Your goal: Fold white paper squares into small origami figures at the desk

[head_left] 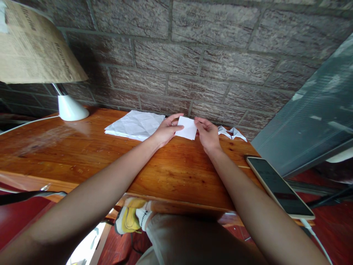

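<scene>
A small white folded square of paper (187,128) is held up just above the wooden table, between my two hands. My left hand (167,130) grips its left edge, thumb on the front and fingers behind; a ring shows on one finger. My right hand (207,133) pinches the upper right edge. Left of my hands lies a stack of creased white paper sheets (135,124). Just right of my right hand, a folded white paper piece (233,133) with pointed ends rests on the table.
A lamp with a white base (72,108) stands at the back left. A phone (278,186) with a white cable lies at the table's right edge. The brick wall (182,59) rises directly behind the wooden table (171,173).
</scene>
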A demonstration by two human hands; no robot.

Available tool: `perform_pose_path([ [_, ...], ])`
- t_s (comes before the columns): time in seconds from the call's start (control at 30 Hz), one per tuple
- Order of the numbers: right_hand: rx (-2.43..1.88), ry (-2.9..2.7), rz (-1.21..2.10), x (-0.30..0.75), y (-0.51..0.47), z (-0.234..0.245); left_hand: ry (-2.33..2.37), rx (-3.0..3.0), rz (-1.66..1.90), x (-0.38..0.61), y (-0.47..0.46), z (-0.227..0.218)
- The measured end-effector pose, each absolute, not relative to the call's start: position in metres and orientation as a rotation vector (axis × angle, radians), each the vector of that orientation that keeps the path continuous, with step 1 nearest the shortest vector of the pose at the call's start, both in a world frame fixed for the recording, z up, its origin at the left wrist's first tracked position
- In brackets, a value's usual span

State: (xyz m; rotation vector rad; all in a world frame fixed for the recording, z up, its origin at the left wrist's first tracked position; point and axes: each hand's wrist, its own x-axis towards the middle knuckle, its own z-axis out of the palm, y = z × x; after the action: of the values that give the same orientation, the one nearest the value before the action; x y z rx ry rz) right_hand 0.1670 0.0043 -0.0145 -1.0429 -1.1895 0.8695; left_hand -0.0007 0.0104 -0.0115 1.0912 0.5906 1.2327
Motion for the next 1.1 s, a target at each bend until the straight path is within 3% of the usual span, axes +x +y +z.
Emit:
perform_pose_path([
  [0.73, -0.968, -1.361, 1.009, 0.1603, -0.0052, -0.0118, 0.727, 1.044, 1.275, -0.0007, 0.0118, -0.0129],
  [1.1, -0.926, -1.116, 1.155, 0.1658, 0.0003, -0.0125, 0.812, 0.966, 1.278, -0.0026, 0.014, -0.0119],
])
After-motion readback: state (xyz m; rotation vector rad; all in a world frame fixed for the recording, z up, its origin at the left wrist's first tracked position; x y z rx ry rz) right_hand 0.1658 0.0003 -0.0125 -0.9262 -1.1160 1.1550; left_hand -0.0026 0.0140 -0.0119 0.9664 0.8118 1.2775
